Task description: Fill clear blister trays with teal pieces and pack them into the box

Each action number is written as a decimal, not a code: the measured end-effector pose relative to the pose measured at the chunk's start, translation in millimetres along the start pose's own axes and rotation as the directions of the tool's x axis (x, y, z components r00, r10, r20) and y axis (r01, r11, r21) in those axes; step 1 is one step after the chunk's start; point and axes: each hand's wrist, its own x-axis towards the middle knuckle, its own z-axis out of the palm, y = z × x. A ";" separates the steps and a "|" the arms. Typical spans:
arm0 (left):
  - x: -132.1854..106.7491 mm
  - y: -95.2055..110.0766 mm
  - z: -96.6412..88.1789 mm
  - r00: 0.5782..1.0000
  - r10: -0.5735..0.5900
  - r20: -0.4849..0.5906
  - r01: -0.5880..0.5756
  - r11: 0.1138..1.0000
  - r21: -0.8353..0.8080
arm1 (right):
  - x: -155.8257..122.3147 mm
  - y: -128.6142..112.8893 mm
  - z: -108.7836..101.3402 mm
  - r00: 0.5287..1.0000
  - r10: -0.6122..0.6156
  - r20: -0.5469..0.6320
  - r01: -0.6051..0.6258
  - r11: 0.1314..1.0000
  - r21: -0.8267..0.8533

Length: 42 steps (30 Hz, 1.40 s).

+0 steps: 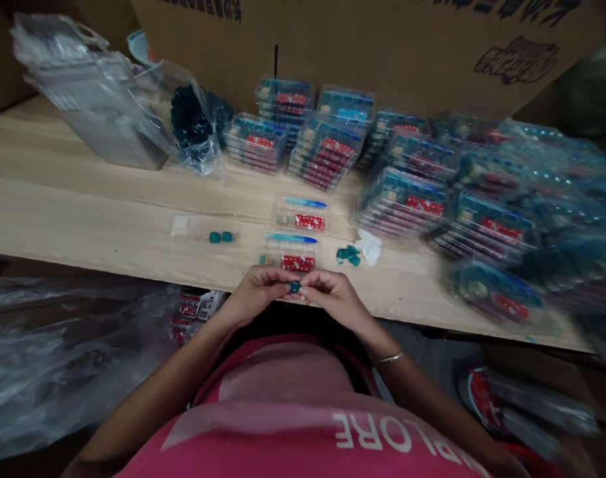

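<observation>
1. Fingers: the small teal piece is pinched between the fingertips of the left hand and the right hand. Both hands are closed narrow on it, just off the near edge of the table.
2. Just beyond the hands: a clear open tray is laid flat, with a red insert and a blue stick already in it. It is judged partly filled.
3. A second tray lies behind it, loaded with the same two items.
4. Loose stock: a few teal pieces are left to the right beside a white wad. Two more teal pieces lie to the left, near a small white packet.
5. Done side: many stacks of filled packs are lined up along the back and the right. Those on the right are blurred.
6. Supply side: a bag of dark pieces and a bagged stack of clear trays are kept far left.
7. Judgement: most of the output appears packed, with two trays and a handful of pieces left open.
</observation>
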 end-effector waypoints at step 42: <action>-40.7 -12.3 -90.3 0.652 0.751 -0.105 -0.282 0.369 0.885 | 97.3 -21.7 84.2 0.961 -0.012 0.276 0.055 0.988 -0.147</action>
